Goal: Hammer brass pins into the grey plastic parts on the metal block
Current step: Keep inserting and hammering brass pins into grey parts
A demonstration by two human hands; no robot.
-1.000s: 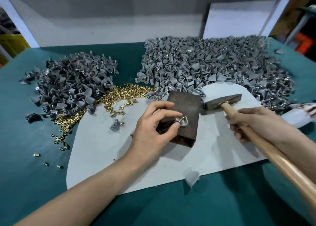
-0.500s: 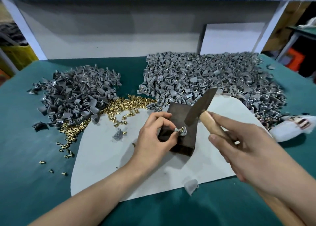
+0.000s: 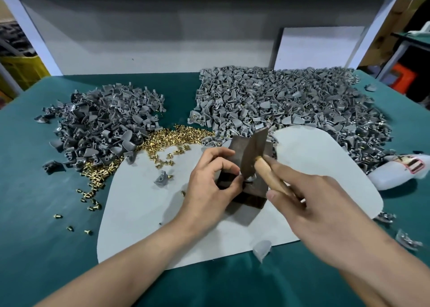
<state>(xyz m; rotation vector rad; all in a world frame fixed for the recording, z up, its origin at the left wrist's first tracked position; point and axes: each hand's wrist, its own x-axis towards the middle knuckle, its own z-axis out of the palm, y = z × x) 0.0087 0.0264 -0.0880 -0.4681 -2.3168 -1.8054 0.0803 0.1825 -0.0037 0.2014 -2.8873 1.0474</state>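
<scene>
One metal block [image 3: 235, 147] stands on a pale grey mat [image 3: 144, 209] near the middle of the counter [image 3: 46, 248]. On top of it lies a single grey plastic part [image 3: 249, 178], half hidden. The left hand [image 3: 209, 188] steadies this part, its fingers [image 3: 226, 166] pinching it at the block's left side. The right hand [image 3: 325, 209] grips the one hammer [image 3: 254, 153] by its wooden handle, fingers [image 3: 286, 174] wrapped round the wood, and the steel head sits right over the part; I cannot tell whether it touches.

Two heaps of grey parts lie toward the counter's far edge: a darker one [image 3: 102, 125] at the left and a larger one [image 3: 279, 102] reaching the right edge. Between them one drift of brass pins [image 3: 172, 135] spills onto the mat. Three stray pins [image 3: 69, 228] lie toward the near left corner. One lone part [image 3: 161, 178] rests on the mat left of the hands, another [image 3: 261, 248] at the mat's near edge.

The counter is covered in green cloth. Behind it stand a grey backboard and a white panel [image 3: 318, 47].
</scene>
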